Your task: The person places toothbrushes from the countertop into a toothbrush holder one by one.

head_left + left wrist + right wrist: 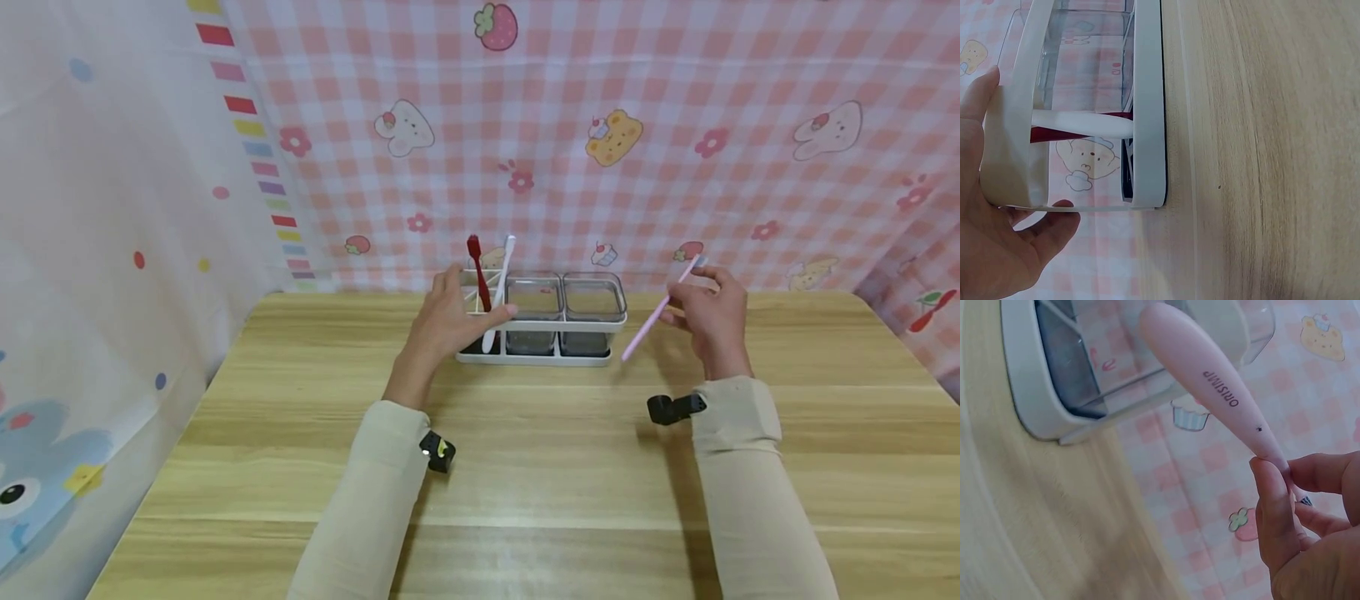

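Observation:
At the back of the table stands a white toothbrush holder [540, 361] with two clear cups [592, 310] in its middle and right places. A red toothbrush [476, 250] and a white toothbrush [506, 265] lean in its left compartment, heads up. My left hand [448, 321] grips the holder's left end, thumb along the front of the upper rim and fingers around the end. To the right of the holder, my right hand [712, 312] pinches a pink toothbrush [647, 332] near its head. Its handle [1210, 381] points down toward the holder, apart from it.
The wooden table [540, 483] stretches in front of the holder. Behind it hangs a pink checked cloth [645, 75] with cartoon prints, and a white printed cloth [127, 208] hangs at the left. A small black camera is strapped to each wrist.

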Demonstrator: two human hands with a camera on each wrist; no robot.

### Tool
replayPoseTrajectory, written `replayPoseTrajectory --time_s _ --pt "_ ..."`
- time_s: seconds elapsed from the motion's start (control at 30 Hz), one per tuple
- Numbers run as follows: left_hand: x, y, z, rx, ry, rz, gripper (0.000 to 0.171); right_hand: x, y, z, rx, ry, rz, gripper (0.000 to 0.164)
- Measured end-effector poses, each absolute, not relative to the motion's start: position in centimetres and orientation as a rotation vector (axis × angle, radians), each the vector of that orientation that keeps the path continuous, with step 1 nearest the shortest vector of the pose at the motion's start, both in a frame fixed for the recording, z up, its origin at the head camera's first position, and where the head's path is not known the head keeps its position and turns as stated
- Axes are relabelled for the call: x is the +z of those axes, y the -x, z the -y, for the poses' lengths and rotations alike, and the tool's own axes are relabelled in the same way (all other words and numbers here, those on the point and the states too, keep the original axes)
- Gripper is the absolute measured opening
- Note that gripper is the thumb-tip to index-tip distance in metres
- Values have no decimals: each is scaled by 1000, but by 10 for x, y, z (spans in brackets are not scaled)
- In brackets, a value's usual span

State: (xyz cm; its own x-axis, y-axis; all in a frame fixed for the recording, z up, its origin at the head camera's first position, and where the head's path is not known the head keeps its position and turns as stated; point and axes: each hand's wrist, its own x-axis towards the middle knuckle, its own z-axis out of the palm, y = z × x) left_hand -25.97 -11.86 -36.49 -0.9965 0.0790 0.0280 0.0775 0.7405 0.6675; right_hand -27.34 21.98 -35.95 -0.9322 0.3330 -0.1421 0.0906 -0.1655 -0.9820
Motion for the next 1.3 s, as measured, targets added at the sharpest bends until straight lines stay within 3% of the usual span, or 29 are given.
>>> replayPoseTrajectory --time_s 0.83,1.3 --pt "-363 263 115 1110 -126 -2924 117 -317 267 -197 2152 391 1806 35" --pt "-362 261 118 1113 -122 -2922 117 -312 275 -176 2141 364 1733 40"
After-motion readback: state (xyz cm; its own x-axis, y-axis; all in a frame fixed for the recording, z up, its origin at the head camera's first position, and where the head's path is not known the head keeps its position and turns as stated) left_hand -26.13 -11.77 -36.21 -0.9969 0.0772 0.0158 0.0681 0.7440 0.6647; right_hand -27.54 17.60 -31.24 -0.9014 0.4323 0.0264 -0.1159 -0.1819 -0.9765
